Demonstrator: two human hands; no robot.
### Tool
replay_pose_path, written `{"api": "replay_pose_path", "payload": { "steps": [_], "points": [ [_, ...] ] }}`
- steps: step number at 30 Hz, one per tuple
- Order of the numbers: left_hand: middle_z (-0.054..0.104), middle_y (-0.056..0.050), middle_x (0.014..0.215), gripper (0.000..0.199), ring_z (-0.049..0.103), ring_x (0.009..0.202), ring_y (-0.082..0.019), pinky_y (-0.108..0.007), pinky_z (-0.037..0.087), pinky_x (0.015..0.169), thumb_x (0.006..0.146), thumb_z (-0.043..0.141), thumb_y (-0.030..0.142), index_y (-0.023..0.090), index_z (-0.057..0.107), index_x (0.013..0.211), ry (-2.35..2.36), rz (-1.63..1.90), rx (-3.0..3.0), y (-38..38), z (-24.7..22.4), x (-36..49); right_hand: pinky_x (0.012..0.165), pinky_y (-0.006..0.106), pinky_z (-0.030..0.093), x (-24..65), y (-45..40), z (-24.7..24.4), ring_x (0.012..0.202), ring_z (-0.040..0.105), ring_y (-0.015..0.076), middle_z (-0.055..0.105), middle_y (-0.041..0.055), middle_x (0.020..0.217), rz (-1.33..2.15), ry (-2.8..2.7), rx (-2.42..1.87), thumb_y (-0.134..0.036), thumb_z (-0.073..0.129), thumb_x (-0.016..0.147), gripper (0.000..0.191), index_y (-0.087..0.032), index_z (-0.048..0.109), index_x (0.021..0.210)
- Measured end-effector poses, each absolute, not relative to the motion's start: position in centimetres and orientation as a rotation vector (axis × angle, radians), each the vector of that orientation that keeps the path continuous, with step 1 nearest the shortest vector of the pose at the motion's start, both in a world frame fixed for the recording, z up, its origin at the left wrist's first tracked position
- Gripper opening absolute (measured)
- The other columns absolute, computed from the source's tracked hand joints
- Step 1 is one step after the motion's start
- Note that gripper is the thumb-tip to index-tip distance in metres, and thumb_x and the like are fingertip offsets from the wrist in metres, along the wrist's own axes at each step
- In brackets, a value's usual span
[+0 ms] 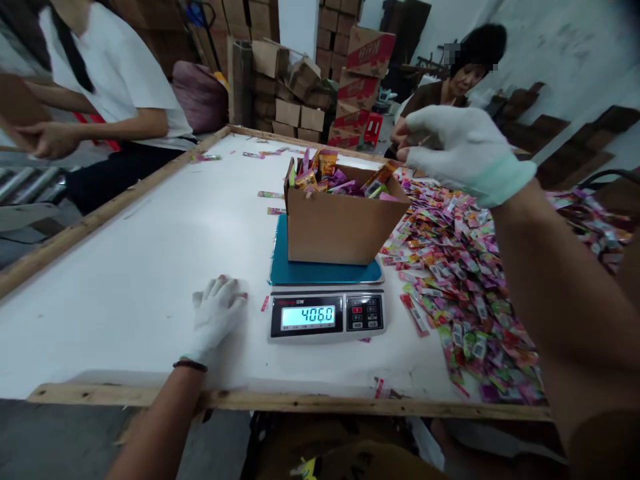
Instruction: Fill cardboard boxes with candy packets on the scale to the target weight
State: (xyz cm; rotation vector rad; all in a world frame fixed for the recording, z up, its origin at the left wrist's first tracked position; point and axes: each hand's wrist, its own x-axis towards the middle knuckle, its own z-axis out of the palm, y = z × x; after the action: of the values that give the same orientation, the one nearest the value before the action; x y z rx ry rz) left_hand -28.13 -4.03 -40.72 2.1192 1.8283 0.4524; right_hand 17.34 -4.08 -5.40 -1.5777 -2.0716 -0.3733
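An open cardboard box [340,227], filled with small colourful packets [345,180], stands on the blue plate [280,260] of a scale whose display [308,317] is lit. My left hand [217,317], in a white glove, lies on the white tabletop left of the scale, fingers spread and holding nothing. Above the right side of the box is my right hand [450,150], also in a white glove. Its fingers are bent toward the thumb, and whatever is between them is too small to make out.
Loose packets [465,280] are heaped on the right of the wood-edged table [125,267]. A person in a white shirt [130,73] is at the left, and another person [463,77] sits behind my right hand. Stacked cartons [360,87] stand at the back.
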Motion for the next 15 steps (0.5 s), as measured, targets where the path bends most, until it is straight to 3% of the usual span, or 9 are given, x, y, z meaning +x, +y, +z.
{"api": "replay_pose_path", "payload": {
  "steps": [3, 6, 8, 11, 15],
  "points": [
    [0.062, -0.016, 0.161, 0.046, 0.042, 0.166, -0.034, -0.059, 0.029, 0.134, 0.106, 0.041, 0.045, 0.020, 0.064, 0.136, 1.852, 0.433, 2.115, -3.9, -41.0, -28.1, 0.103, 0.033, 0.058, 14.7, -3.4, -5.1, 0.109, 0.078, 0.0138, 0.084, 0.0086, 0.126, -0.320, -2.226, -1.584, -0.020, 0.075, 0.102, 0.041, -0.004, 0.078, 0.139],
    [0.061, -0.018, 0.164, 0.047, 0.040, 0.168, -0.034, -0.061, 0.029, 0.135, 0.106, 0.040, 0.044, 0.020, 0.065, 0.138, 1.882, 0.414, 2.115, -3.7, -41.0, -28.0, 0.109, 0.038, 0.060, 12.9, -1.8, -5.3, 0.117, 0.078, 0.0220, 0.084, 0.0069, 0.125, -0.297, -2.392, -1.728, -0.018, 0.081, 0.097, 0.044, -0.011, 0.080, 0.141],
    [0.059, -0.019, 0.167, 0.049, 0.040, 0.168, -0.035, -0.062, 0.031, 0.135, 0.106, 0.039, 0.042, 0.019, 0.067, 0.139, 1.909, 0.410, 2.107, -3.7, -40.8, -28.0, 0.102, 0.037, 0.062, 11.7, -0.5, -5.7, 0.110, 0.079, 0.0244, 0.085, 0.0058, 0.116, -0.208, -2.556, -1.901, -0.012, 0.085, 0.088, 0.042, -0.015, 0.086, 0.131],
    [0.060, -0.021, 0.167, 0.049, 0.044, 0.167, -0.036, -0.064, 0.036, 0.134, 0.105, 0.040, 0.037, 0.017, 0.069, 0.139, 1.963, 0.436, 2.080, -3.7, -40.5, -28.2, 0.086, 0.030, 0.058, 10.8, 1.0, -6.4, 0.092, 0.077, 0.0212, 0.085, 0.0052, 0.098, -0.159, -2.680, -1.973, -0.004, 0.079, 0.084, 0.026, -0.015, 0.090, 0.105],
    [0.066, -0.016, 0.164, 0.045, 0.044, 0.169, -0.035, -0.065, 0.034, 0.137, 0.100, 0.044, 0.034, 0.020, 0.073, 0.131, 1.945, 0.581, 1.973, -3.5, -41.2, -28.6, 0.078, 0.024, 0.055, 12.3, 0.7, -6.6, 0.087, 0.075, 0.0184, 0.085, 0.0058, 0.096, -0.265, -2.611, -1.807, -0.009, 0.072, 0.090, 0.025, -0.017, 0.089, 0.106]
  ]
}}
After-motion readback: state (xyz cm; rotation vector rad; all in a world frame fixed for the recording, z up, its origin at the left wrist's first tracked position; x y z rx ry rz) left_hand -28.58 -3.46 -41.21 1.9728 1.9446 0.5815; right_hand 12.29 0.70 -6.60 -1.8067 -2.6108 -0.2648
